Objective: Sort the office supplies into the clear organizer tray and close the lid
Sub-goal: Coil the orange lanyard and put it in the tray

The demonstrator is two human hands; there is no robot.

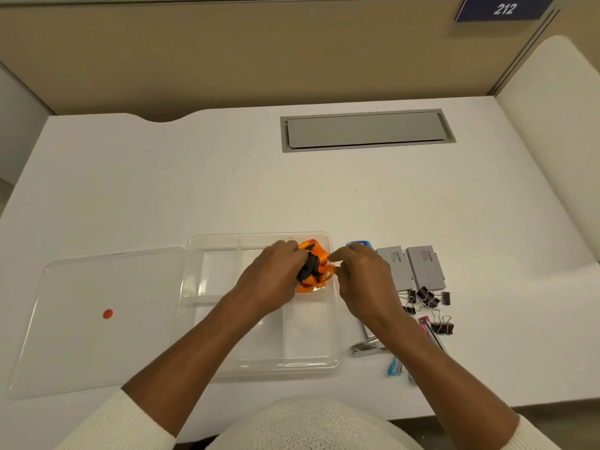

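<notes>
Left hand point(272, 277) and right hand point(363, 274) together pinch the orange lanyard bundle point(316, 264) over the organizer tray's point(259, 365) far-right compartment.

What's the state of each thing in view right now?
organizer tray: open, most compartments bare
lid: off, flat on the desk left of the tray
orange lanyard: bunched, in the tray's back right compartment
left hand: gripping the lanyard
right hand: pinching the lanyard's edge
gray boxes: shut, on desk
binder clips: loose, unsorted
desk cable hatch: closed
</notes>
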